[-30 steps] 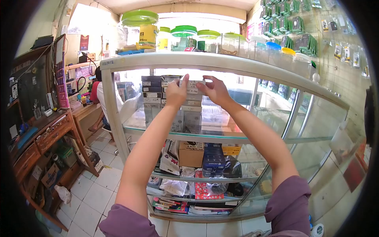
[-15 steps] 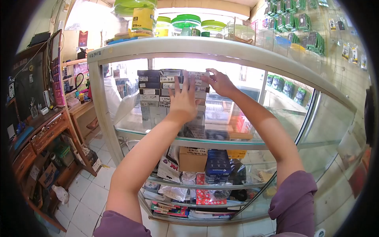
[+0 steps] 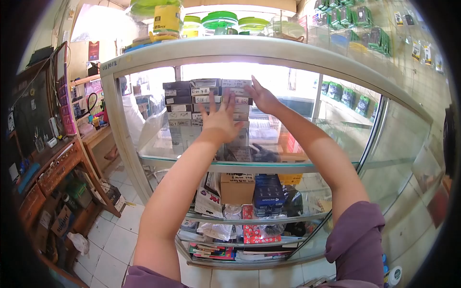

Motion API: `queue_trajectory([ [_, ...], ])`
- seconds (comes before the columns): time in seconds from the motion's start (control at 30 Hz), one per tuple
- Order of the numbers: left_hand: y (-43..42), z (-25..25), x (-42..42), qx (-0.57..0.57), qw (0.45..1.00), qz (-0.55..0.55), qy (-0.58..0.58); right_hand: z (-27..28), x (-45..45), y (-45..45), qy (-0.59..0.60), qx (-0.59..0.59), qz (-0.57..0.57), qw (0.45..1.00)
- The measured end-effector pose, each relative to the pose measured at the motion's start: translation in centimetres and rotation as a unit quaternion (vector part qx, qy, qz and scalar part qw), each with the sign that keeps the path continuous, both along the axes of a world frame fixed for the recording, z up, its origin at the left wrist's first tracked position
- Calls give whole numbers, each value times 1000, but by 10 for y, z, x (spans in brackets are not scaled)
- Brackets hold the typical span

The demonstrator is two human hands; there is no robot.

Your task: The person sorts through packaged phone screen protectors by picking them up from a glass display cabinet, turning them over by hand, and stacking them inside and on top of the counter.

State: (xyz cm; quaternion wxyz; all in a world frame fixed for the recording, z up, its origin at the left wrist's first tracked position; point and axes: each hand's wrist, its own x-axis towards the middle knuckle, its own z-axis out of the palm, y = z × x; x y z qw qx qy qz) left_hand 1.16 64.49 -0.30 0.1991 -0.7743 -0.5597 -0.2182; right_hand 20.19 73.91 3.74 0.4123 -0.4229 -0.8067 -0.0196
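Spanning the view: one glass display cabinet (image 3: 230,50), pale-framed, marked "021012" at its upper left corner. One wooden desk (image 3: 60,165), drawered, stood to its left. One bank of flat boxes (image 3: 205,91), stacked in adjoining columns, grey to black, stood on the cabinet's upper glass shelf (image 3: 288,168). Lidded plastic jars (image 3: 219,20), several green-topped, were ranged along the cabinet top. One brown cardboard carton (image 3: 237,191), handwritten on, sat below the upper shelf. One group of blue retail boxes (image 3: 269,194) was stacked just beside it. One left hand (image 3: 220,122), fingers spread, was laid against the front of the bank, pinching nothing. One right hand (image 3: 264,97), thumb and fingers apart, was at the upper right edge of the bank, thumb beside the top box; firm contact could not be told. Handwritten labels (image 3: 242,101), one ending "A50", marked the box edges.
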Motion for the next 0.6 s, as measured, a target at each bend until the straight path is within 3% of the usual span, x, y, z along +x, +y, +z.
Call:
queue_trajectory([
  [0.07, -2, 1, -1, -11, 1000, -10, -21, -8, 1, -3, -2, -30, 7, 1000],
  [0.2, -13, -2, 1, -13, 1000, -17, -7, -15, -4, -73, -105, -222, -33, 969],
  [0.23, -27, -3, 5, -56, 996, -36, -51, -22, -4, -87, -158, -205, -66, 964],
  [0.3, -52, -8, 12, -101, 989, -63, -90, -38, 4, -129, -146, -242, -40, 958],
  [0.37, -73, -18, 15, -137, 967, -157, -148, -55, 15, -162, -143, -187, -37, 971],
  [0.43, -96, -37, 26, -111, 963, -198, -147, -62, 23, -203, -127, -167, -68, 975],
  [0.5, -132, -55, 36, -50, 966, -183, -178, -73, 35, -237, -66, -89, 31, 993],
  [0.53, -154, -68, 39, 31, 965, -204, -160, -83, 39, -257, -28, -64, 22, 997],
  [0.6, -200, -87, 42, -3, 939, -278, -201, -98, 50, -305, -18, -66, -2, 998],
])
